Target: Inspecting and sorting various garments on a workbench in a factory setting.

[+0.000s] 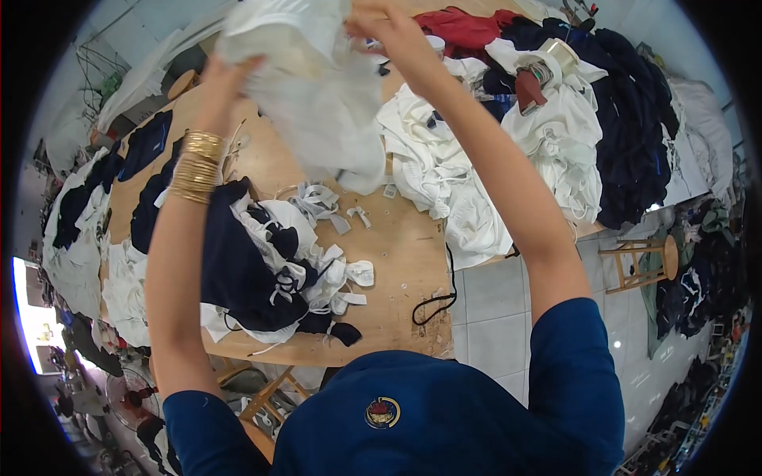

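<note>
A white garment point(321, 99) hangs, blurred by motion, above the far part of the wooden table, raised between both my hands. My left hand point(228, 78), below a forearm with gold bangles, is closed on its left side. At its upper right edge, the fingers of my right hand point(389, 33) are curled against the cloth. Part of the garment is cut off by the top of the view. Beneath my left forearm lies a heap of navy cloth point(238, 266) mixed with white pieces point(317, 202). A pile of white garments point(432, 159) rests beside my right forearm.
The wooden table point(397, 262) has a black cord point(436, 309) at its near right edge. Navy garments point(631, 119) are piled at the far right, red cloth point(464, 28) at the back. Wooden stools point(643, 262) stand on the tiled floor point(492, 317) and below the table's near edge.
</note>
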